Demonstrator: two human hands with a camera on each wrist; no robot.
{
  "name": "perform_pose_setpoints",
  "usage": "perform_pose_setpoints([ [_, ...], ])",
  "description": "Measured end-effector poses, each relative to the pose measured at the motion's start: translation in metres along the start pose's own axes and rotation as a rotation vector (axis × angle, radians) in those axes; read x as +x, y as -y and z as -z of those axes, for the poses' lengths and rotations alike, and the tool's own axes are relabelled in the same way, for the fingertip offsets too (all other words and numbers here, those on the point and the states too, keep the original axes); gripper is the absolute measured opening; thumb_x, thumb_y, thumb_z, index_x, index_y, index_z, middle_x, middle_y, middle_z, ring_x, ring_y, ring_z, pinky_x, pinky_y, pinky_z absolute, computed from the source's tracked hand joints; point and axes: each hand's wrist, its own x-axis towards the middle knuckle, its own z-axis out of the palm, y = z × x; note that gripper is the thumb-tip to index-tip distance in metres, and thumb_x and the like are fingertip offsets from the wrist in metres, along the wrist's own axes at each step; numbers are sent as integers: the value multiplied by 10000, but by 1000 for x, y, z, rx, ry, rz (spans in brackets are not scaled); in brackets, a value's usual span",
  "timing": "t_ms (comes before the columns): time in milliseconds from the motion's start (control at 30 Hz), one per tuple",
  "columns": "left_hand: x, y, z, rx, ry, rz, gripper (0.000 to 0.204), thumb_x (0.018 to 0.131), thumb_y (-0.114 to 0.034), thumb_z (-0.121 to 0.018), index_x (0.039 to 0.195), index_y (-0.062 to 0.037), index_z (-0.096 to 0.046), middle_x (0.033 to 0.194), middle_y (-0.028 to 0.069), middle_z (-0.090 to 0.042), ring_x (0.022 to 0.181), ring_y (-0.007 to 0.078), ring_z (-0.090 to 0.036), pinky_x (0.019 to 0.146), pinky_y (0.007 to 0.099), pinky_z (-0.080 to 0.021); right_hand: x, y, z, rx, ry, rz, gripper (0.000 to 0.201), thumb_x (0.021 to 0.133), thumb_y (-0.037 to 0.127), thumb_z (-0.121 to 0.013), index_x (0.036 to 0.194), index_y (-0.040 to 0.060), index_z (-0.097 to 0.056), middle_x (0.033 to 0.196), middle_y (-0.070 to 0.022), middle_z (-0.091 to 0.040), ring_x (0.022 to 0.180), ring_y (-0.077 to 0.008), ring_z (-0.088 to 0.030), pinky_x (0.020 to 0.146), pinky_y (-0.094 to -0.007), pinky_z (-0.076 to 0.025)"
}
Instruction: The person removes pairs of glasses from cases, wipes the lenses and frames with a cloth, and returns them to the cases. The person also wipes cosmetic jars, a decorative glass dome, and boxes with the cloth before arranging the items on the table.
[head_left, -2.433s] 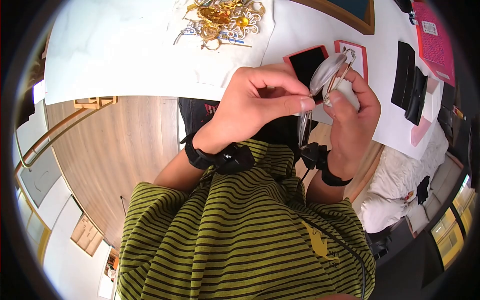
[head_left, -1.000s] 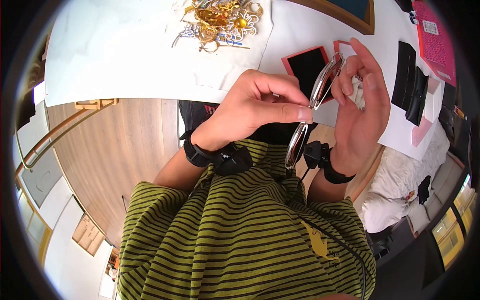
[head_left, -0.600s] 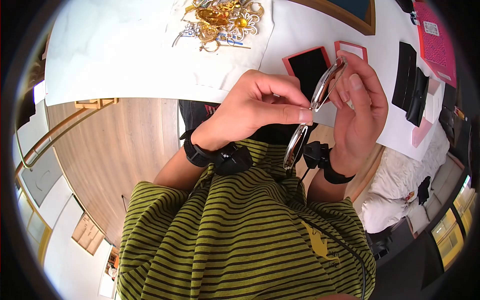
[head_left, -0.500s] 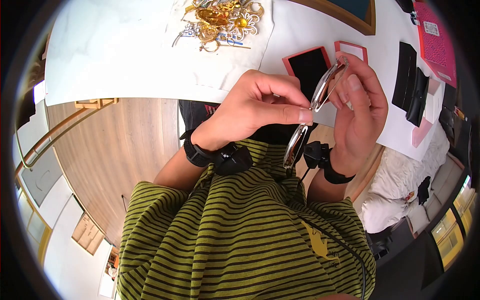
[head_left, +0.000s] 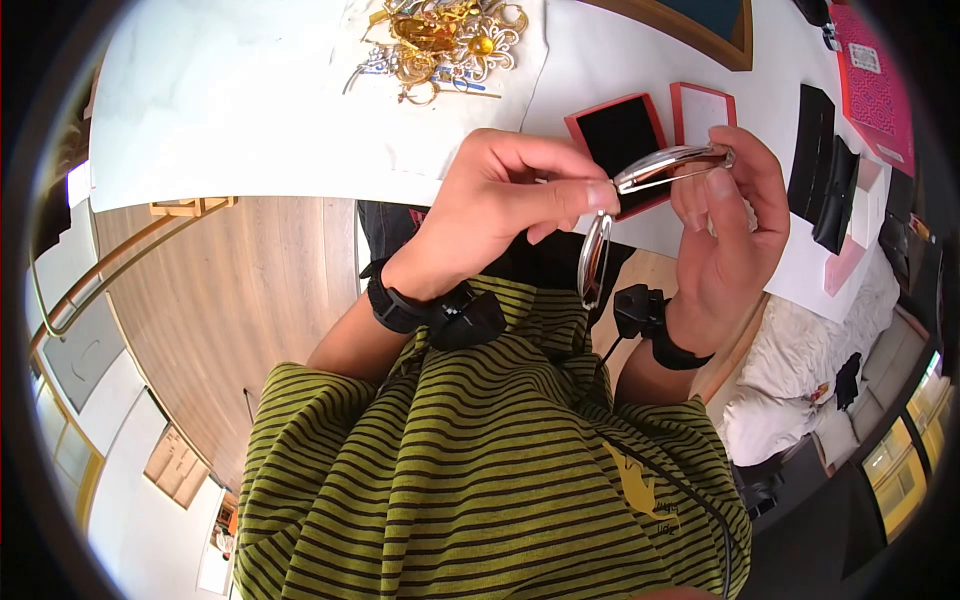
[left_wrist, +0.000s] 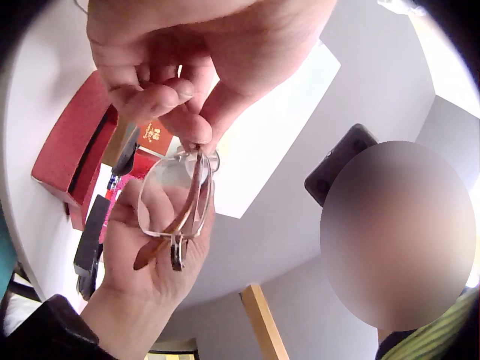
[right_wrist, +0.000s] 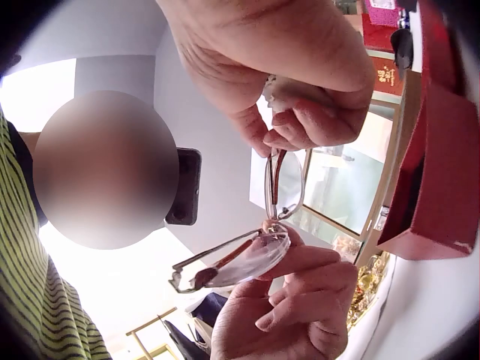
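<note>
Thin-framed glasses [head_left: 668, 164] with clear lenses and brown-tipped temples are held between both hands. My left hand [head_left: 505, 200] pinches them at the bridge between thumb and forefinger. My right hand [head_left: 738, 215] pinches the outer end of the farther lens, by the hinge, and has a crumpled white cloth or tissue [right_wrist: 289, 94] tucked in its curled fingers. Both temples lie folded behind the lenses. In the left wrist view one lens [left_wrist: 161, 199] hangs below the left fingertips, with the right hand seen through it.
A red box [head_left: 610, 125] lined in black and its white-lined lid [head_left: 704, 112] stand behind the hands. Gold and silver jewellery [head_left: 440, 45] lies heaped on a white cloth. A wooden-framed tray [head_left: 690, 25], black cases [head_left: 832, 195] and a pink box [head_left: 872, 95] are farther right.
My right fingers were loose beside the glasses a second ago and have come onto the lens end. That end has swung down and right. Before that, the white cloth was against the glasses.
</note>
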Motion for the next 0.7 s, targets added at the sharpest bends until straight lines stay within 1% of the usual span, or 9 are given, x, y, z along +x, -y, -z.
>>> perform_pose_setpoints([
  [33,0,1,0,0,0,0,108,849,-47,-629,835,52,-670,740,62,-610,543,75,-475,483,207,-368,-1,0,1,-9,-7,9,247,800,-45,-606,1046,-49,-606,756,-20,-553,569,-39,-426,507,-171,-314],
  [100,2,3,-3,-49,-84,-108,120,868,-61,-616,846,40,-677,739,64,-617,503,75,-446,448,209,-341,-4,-3,6,10,10,16,243,796,-51,-608,1039,-50,-603,772,-37,-571,567,-46,-446,499,-173,-332],
  [167,2,2,-4,-52,-149,-106,126,878,-70,-610,856,35,-675,708,56,-604,494,74,-430,437,213,-325,-7,-6,6,31,28,21,239,793,-57,-610,1031,-51,-599,788,-53,-589,564,-54,-466,492,-175,-351],
  [333,3,1,-2,-54,-241,-130,120,885,-67,-601,866,33,-666,652,40,-569,504,81,-438,455,213,-334,-12,-11,2,128,120,20,206,862,13,-564,1055,-60,-565,733,-121,-595,503,-97,-488,458,-209,-388],
  [433,4,4,-3,-12,-268,-189,104,878,-55,-609,863,30,-666,661,39,-573,514,82,-444,463,213,-335,-13,-13,-1,203,75,-9,171,901,63,-527,1023,-52,-558,674,-118,-570,471,-108,-475,446,-213,-385],
  [567,3,5,-4,-44,-265,-236,80,838,-46,-668,872,17,-705,719,53,-634,536,65,-500,463,196,-357,-13,-13,1,175,36,-46,176,919,119,-533,992,-41,-544,706,-113,-564,467,-112,-473,443,-221,-389],
  [633,1,4,-4,2,-240,-327,64,817,-3,-677,868,22,-706,759,67,-643,573,76,-557,477,189,-387,-13,-18,11,288,95,-113,231,911,175,-577,1002,-27,-512,803,-123,-567,509,-118,-496,459,-230,-401],
  [667,0,3,-3,2,-240,-328,64,817,-3,-677,868,22,-706,759,67,-643,573,76,-557,477,189,-387,-14,-21,16,288,95,-112,231,911,175,-577,1002,-27,-512,803,-123,-567,509,-118,-496,459,-230,-401],
  [700,-1,3,-1,11,-178,-382,67,801,10,-688,863,24,-707,764,71,-643,597,86,-578,492,191,-408,-13,-22,19,374,161,-145,323,891,219,-610,1053,-34,-493,850,-122,-564,544,-116,-510,469,-226,-405],
])
